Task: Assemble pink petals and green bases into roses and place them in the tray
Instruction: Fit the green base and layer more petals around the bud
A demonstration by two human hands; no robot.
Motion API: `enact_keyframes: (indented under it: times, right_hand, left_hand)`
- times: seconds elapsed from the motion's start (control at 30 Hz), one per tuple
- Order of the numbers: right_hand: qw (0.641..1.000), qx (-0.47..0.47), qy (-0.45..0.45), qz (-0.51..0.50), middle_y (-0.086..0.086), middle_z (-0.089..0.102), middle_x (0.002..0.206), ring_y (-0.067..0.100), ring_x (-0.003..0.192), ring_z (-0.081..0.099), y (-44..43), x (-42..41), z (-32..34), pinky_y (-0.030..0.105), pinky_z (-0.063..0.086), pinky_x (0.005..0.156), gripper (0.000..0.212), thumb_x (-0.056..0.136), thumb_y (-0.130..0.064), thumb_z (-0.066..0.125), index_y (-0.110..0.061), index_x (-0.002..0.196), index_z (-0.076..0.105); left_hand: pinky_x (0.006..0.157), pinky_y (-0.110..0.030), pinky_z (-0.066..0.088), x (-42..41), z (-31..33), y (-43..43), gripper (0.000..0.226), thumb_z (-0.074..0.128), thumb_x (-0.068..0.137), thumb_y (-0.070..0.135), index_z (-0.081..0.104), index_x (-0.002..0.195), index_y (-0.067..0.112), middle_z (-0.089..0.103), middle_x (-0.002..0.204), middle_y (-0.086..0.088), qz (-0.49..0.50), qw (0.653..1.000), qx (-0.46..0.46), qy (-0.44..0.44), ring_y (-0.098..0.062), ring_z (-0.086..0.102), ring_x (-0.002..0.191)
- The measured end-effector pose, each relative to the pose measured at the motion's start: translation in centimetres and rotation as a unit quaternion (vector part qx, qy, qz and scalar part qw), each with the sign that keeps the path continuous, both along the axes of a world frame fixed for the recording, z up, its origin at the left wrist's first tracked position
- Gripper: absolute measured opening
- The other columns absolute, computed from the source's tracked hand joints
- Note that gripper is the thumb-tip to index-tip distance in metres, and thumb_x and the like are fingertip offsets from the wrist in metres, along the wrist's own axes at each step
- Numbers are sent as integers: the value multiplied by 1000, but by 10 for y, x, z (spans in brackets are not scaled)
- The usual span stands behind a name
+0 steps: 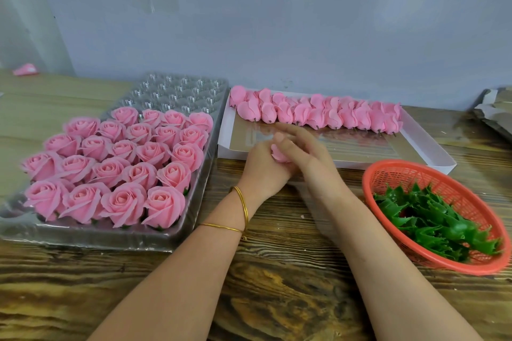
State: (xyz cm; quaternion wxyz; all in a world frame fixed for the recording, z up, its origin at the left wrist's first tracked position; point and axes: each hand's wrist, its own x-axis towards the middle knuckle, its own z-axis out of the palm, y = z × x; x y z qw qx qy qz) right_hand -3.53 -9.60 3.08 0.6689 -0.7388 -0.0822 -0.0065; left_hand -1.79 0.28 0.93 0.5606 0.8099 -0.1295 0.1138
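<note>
My left hand [263, 167] grips a pink petal bud [278, 153] at the table's middle. My right hand [306, 151] lies over the bud with its fingers stretched out toward the left, touching it. The clear plastic tray [91, 235] on the left holds several finished pink roses [122, 163]; its far cups stand bare. A white box [426, 147] behind my hands holds a row of several pink buds [318, 113]. At the right, green bases [432, 221] fill a red basket [388, 171].
The wooden table [277, 285] runs to a grey wall. A loose pink bud [26, 69] lies far left by the wall. Grey cardboard pieces [496, 111] sit at the far right edge.
</note>
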Motion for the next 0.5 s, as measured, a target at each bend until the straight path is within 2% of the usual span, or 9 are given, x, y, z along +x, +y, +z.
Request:
enact_keyframes:
  times: [0.07, 0.1, 0.17, 0.27, 0.4, 0.5]
  right_hand:
    - [997, 71, -19, -21, 10, 71, 109, 21, 106, 66, -3, 2, 5, 37, 50, 99, 28, 85, -29, 71, -17, 110, 68]
    - [994, 104, -27, -29, 12, 72, 104, 21, 102, 67, -5, 3, 7, 39, 51, 96, 22, 84, -26, 70, -14, 103, 70]
    - [990, 133, -41, -34, 9, 73, 95, 19, 96, 67, -9, 5, 7, 41, 51, 93, 18, 83, -25, 66, -9, 90, 72]
    - [990, 129, -48, -7, 12, 73, 95, 25, 102, 67, -11, 8, 6, 45, 51, 96, 20, 85, -24, 63, -9, 76, 72]
    - [993, 103, -42, 44, 6, 75, 88, 13, 91, 70, -7, 6, 4, 22, 53, 82, 27, 93, -18, 58, -4, 74, 71]
    - [994, 82, -36, 66, 3, 76, 87, 10, 93, 70, -6, 5, 3, 15, 51, 81, 32, 95, -20, 56, -4, 71, 71]
  left_hand:
    - [72, -32, 56, -2, 1, 1, 11, 71, 79, 7, 71, 84, 16, 73, 81, -1, -25, 996, -74, 34, -16, 69, 81]
    - [66, -27, 55, -3, 1, 1, 14, 71, 78, 3, 71, 80, 16, 72, 76, 3, -45, 995, -86, 38, -11, 67, 74]
    - [50, -13, 43, -6, 1, 1, 30, 67, 76, -6, 64, 67, 22, 63, 57, 13, -90, 990, -95, 54, 1, 56, 54]
    - [47, -9, 37, -7, 0, -1, 31, 65, 76, -11, 57, 66, 18, 54, 49, 15, -130, 983, -100, 83, 5, 48, 49]
    - [49, -3, 37, -9, 2, -3, 34, 66, 77, -12, 55, 83, 19, 57, 51, 22, -149, 979, -104, 95, 10, 53, 50]
    - [53, -5, 39, -10, 3, -1, 35, 68, 78, -9, 58, 81, 24, 58, 53, 21, -158, 977, -94, 106, 8, 55, 53]
